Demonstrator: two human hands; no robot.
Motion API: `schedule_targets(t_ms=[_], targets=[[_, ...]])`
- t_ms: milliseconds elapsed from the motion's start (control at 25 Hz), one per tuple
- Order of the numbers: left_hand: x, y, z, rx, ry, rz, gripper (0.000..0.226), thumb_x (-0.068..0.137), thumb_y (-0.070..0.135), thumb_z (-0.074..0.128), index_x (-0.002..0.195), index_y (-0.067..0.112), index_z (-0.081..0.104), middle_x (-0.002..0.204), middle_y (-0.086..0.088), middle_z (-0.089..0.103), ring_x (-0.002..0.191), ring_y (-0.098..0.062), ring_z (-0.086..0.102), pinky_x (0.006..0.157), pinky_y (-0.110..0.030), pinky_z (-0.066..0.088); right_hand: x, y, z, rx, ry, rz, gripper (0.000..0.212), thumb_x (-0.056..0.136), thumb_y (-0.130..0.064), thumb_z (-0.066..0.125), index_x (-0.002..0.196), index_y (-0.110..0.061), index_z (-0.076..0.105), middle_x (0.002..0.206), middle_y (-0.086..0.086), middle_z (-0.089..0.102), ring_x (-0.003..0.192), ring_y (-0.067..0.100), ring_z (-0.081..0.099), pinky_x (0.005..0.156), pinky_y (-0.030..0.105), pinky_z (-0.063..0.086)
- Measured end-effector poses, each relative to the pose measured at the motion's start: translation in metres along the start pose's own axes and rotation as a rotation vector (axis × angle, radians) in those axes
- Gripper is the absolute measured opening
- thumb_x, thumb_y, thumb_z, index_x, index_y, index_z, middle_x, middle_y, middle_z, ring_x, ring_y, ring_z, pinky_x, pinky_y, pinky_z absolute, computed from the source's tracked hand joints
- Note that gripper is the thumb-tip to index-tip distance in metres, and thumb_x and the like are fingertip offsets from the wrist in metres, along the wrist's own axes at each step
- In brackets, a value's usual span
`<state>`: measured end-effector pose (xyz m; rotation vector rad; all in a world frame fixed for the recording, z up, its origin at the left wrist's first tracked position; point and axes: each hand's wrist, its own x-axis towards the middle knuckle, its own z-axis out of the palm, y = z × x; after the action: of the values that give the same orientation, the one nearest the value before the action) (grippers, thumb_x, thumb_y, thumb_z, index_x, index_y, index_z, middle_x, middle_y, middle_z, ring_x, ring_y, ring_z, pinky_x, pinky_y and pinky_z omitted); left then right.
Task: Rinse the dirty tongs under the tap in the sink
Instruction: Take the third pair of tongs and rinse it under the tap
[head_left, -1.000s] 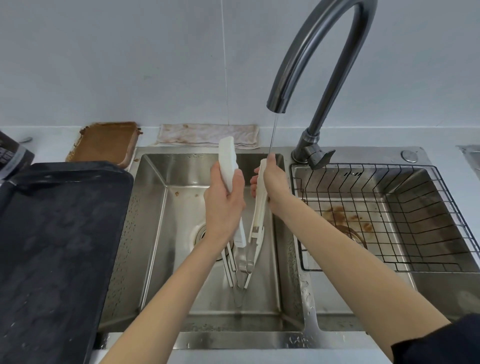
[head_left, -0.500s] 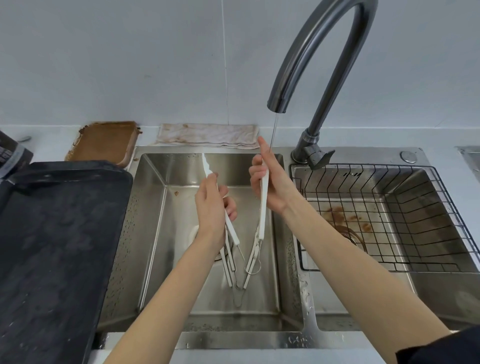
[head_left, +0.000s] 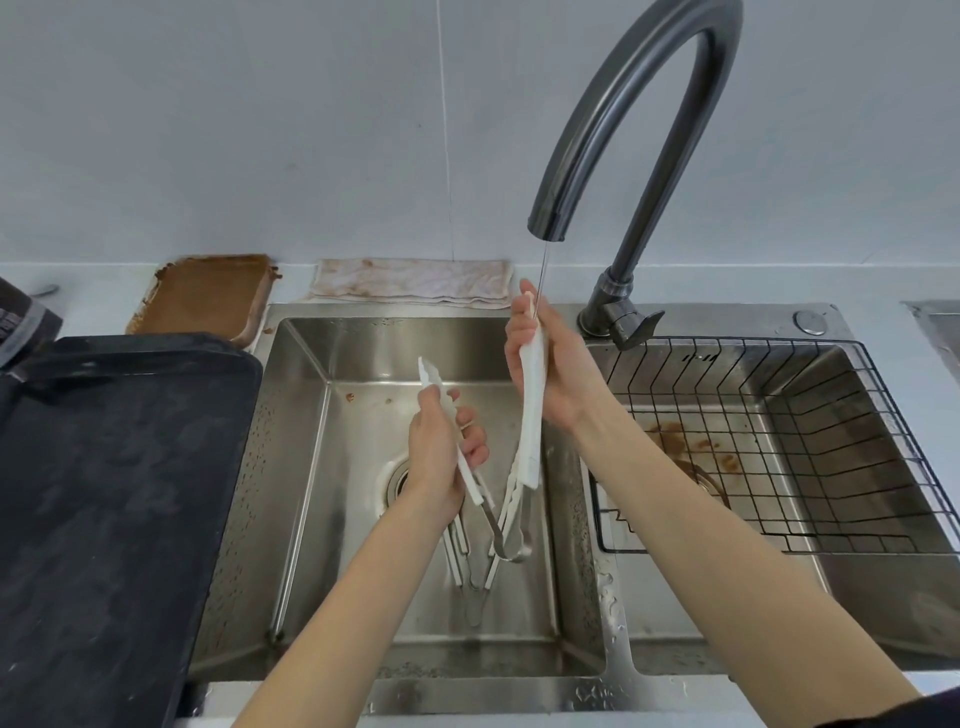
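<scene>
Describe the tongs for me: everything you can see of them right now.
The tongs have two long white arms, plastic by the look, joined at a metal hinge low over the left basin of the sink. They are spread in a V, tips up. The left hand grips the left arm, the right hand grips the right arm. A thin stream from the tap lands at the right arm's tip. Any remaining dirt is too small to tell.

A pale bench (head_left: 104, 299) is seen along the wall, with a steel double sink (head_left: 613, 670) set into it. On it are laid a black tray (head_left: 104, 509), a brown-soiled tray (head_left: 208, 293) and a stained cloth (head_left: 415, 280).
</scene>
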<state>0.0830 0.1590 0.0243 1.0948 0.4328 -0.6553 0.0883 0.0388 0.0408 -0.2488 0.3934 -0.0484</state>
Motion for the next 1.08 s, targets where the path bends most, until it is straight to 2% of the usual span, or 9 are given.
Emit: schedule_targets(t_ms=[160, 200, 280, 360, 400, 560, 720, 880, 1080], targets=[[0.009, -0.008, -0.006, 0.019, -0.056, -0.127, 0.031, 0.097, 0.03, 0.026, 0.109, 0.007, 0.042, 0.061, -0.002, 0.039, 0.032, -0.008, 0.034, 0.035, -0.016, 0.029, -0.005, -0.003, 0.006, -0.228, -0.048, -0.025, 0.022, 0.093, -0.004, 0.047, 0.109, -0.018, 0.054, 0.083, -0.001, 0.071, 0.066, 0.008, 0.068, 0.071, 0.021, 0.058], [0.011, -0.009, -0.004, 0.036, -0.067, -0.157, 0.036, 0.098, 0.032, 0.026, 0.114, 0.006, 0.044, 0.067, -0.004, 0.047, 0.04, -0.01, 0.043, 0.041, -0.021, 0.036, -0.007, -0.005, 0.008, -0.352, -0.038, -0.039, 0.025, 0.092, -0.004, 0.048, 0.112, -0.019, 0.052, 0.086, -0.002, 0.072, 0.072, 0.008, 0.069, 0.079, 0.024, 0.057], [0.013, -0.009, 0.003, -0.011, -0.085, -0.215, 0.041, 0.099, 0.034, 0.027, 0.123, 0.006, 0.046, 0.087, -0.01, 0.061, 0.072, -0.015, 0.061, 0.058, -0.027, 0.05, -0.011, -0.011, 0.014, -0.568, 0.006, -0.086, 0.028, 0.094, -0.008, 0.048, 0.119, -0.019, 0.047, 0.088, -0.001, 0.072, 0.077, 0.01, 0.07, 0.089, 0.029, 0.051], [0.012, -0.006, 0.012, -0.142, -0.129, -0.281, 0.036, 0.1, 0.029, 0.031, 0.124, 0.005, 0.045, 0.106, -0.015, 0.062, 0.104, -0.018, 0.062, 0.074, -0.03, 0.052, -0.017, -0.02, 0.02, -0.696, 0.049, -0.141, 0.024, 0.097, -0.015, 0.044, 0.121, -0.019, 0.045, 0.091, 0.002, 0.07, 0.079, 0.012, 0.068, 0.092, 0.031, 0.049], [0.011, -0.004, 0.017, -0.179, -0.155, -0.304, 0.035, 0.1, 0.026, 0.032, 0.124, 0.004, 0.044, 0.11, -0.016, 0.061, 0.109, -0.019, 0.06, 0.079, -0.032, 0.05, -0.022, -0.025, 0.022, -0.739, 0.063, -0.158, 0.022, 0.099, -0.018, 0.04, 0.12, -0.018, 0.046, 0.092, 0.003, 0.068, 0.078, 0.012, 0.067, 0.092, 0.032, 0.049], [0.015, -0.003, 0.031, -0.066, -0.242, -0.337, 0.043, 0.101, 0.022, 0.032, 0.135, -0.002, 0.039, 0.124, -0.015, 0.058, 0.119, -0.023, 0.055, 0.078, -0.036, 0.048, -0.041, -0.04, 0.029, -0.812, 0.115, -0.224, 0.022, 0.099, -0.02, 0.037, 0.116, -0.016, 0.052, 0.084, 0.002, 0.065, 0.075, 0.013, 0.064, 0.086, 0.03, 0.052], [0.013, -0.003, 0.045, 0.001, -0.3, -0.322, 0.042, 0.1, 0.018, 0.033, 0.138, -0.002, 0.036, 0.104, -0.011, 0.062, 0.105, -0.022, 0.058, 0.071, -0.034, 0.052, -0.053, -0.047, 0.034, -0.886, 0.183, -0.295, 0.02, 0.098, -0.02, 0.039, 0.105, -0.016, 0.058, 0.073, 0.0, 0.058, 0.063, 0.009, 0.057, 0.07, 0.024, 0.051], [0.007, -0.004, 0.051, 0.008, -0.352, -0.302, 0.03, 0.098, 0.013, 0.039, 0.123, -0.003, 0.044, 0.114, -0.016, 0.061, 0.103, -0.025, 0.061, 0.085, -0.04, 0.051, -0.061, -0.058, 0.035, -0.885, 0.262, -0.349, 0.019, 0.097, -0.024, 0.041, 0.098, -0.015, 0.058, 0.064, -0.003, 0.049, 0.05, 0.007, 0.045, 0.05, 0.019, 0.041], [0.005, -0.004, 0.045, -0.009, -0.394, -0.298, 0.019, 0.096, 0.015, 0.045, 0.11, 0.003, 0.051, 0.099, -0.01, 0.067, 0.091, -0.02, 0.064, 0.077, -0.038, 0.057, -0.066, -0.071, 0.024, -0.758, 0.241, -0.364, 0.023, 0.098, -0.028, 0.041, 0.091, -0.014, 0.058, 0.057, -0.005, 0.048, 0.041, 0.004, 0.044, 0.043, 0.016, 0.04]])
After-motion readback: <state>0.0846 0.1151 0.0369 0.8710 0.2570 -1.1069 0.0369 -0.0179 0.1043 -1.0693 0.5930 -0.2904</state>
